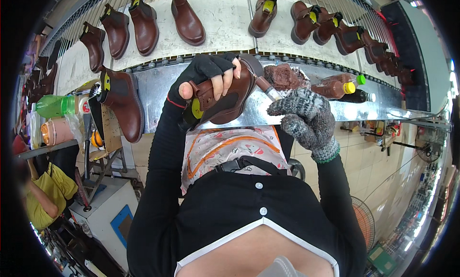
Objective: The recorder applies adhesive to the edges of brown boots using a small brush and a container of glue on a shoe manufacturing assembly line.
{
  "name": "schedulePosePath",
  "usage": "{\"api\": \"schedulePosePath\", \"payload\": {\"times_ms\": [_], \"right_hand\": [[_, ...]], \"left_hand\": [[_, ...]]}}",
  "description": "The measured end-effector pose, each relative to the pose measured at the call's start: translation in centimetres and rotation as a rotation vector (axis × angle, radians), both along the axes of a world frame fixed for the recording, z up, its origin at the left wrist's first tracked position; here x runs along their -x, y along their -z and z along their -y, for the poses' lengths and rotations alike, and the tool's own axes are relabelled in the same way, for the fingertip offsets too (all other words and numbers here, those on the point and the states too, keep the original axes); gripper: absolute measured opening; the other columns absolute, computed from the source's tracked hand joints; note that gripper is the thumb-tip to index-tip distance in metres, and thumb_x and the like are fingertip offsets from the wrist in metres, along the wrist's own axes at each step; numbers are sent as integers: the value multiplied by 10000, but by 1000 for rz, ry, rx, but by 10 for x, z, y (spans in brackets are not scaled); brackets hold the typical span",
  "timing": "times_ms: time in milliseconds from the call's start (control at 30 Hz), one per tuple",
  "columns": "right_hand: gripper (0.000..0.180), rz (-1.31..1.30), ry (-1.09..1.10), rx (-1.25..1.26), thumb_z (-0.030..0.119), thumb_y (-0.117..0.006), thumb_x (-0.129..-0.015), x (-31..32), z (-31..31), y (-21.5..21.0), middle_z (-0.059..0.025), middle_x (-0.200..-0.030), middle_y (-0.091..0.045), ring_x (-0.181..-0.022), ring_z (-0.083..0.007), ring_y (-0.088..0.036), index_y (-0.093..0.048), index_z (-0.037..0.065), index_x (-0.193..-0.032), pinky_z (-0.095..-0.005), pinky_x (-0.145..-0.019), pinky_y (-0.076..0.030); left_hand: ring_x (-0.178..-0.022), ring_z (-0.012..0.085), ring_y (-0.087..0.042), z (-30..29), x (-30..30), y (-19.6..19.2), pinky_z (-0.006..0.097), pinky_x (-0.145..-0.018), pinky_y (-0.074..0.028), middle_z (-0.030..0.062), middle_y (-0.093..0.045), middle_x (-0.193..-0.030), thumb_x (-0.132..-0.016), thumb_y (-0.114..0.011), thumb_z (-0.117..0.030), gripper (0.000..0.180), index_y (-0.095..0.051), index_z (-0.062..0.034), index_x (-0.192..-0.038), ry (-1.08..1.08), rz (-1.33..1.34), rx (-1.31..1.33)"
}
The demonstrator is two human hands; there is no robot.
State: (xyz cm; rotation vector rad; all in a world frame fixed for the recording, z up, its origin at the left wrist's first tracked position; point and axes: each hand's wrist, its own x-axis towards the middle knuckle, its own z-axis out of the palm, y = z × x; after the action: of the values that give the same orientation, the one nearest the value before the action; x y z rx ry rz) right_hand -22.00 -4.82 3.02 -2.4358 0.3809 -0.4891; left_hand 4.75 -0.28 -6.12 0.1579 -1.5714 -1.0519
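Observation:
My left hand (211,75), in a black fingerless glove, is closed around a dark brown ankle boot (232,102). The boot is held tilted over the near edge of the metal work ledge (165,87), its yellow-green lining showing at the opening. In a grey knitted glove, my right hand (306,116) pinches a small brush (273,93) with a pale band and a brown-stained head. That head meets the boot near its sole edge; the exact contact is hard to make out. Just beyond the brush sits a brown, crumpled spongy lump (283,77) in clear plastic.
Another brown boot (125,104) stands on the ledge at left. Bottles with yellow (335,89), green and white caps lie at right. Several boots (188,23) line the conveyor (225,18) beyond. At far left are a green bottle (55,105) and a person in yellow (48,198).

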Motion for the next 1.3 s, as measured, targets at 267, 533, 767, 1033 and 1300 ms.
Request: {"api": "schedulePosePath", "payload": {"times_ms": [267,533,767,1033,1300], "right_hand": [[178,127,-6,-61,194,-571,-801,-13,-5,37,-16,-892,-648,-753,-186,-575,-697,140,-915,-319,-690,-424],[404,243,-35,-196,275,-367,-922,-47,-7,95,-101,-765,-656,-644,-216,-558,-637,9,-782,-322,-606,-435],[434,155,-9,-389,350,-409,-910,-55,-4,134,-106,-790,-643,-714,-229,-597,-645,5,-794,-320,-672,-464],[406,78,72,-569,349,-409,-906,-49,-11,153,-82,-820,-654,-768,-228,-619,-661,48,-804,-300,-727,-464],[365,57,144,-715,308,-433,-911,-36,-19,172,-94,-821,-656,-779,-171,-624,-641,14,-853,-298,-729,-490]], "left_hand": [[-690,151,-484,-3,-30,14,353,-850,-287,35,-573,-647,-717,-392,-799,756,-612,-84,-607,-68,-69,-10],[-986,207,-366,-6,-71,55,397,-968,-197,32,-530,-811,-759,-241,-809,797,-601,-99,-734,-101,-262,-32],[-1097,239,-350,-9,-108,91,396,-1028,-184,47,-519,-901,-772,-217,-799,830,-604,-66,-818,-81,-437,-130],[-1024,276,-484,-16,-129,110,407,-948,-352,110,-563,-802,-830,-263,-717,778,-597,-14,-813,-307,-631,-317],[-909,292,-544,-20,-152,122,403,-911,-385,129,-585,-728,-836,-294,-694,751,-592,-6,-795,-706,-456,-463]]}}
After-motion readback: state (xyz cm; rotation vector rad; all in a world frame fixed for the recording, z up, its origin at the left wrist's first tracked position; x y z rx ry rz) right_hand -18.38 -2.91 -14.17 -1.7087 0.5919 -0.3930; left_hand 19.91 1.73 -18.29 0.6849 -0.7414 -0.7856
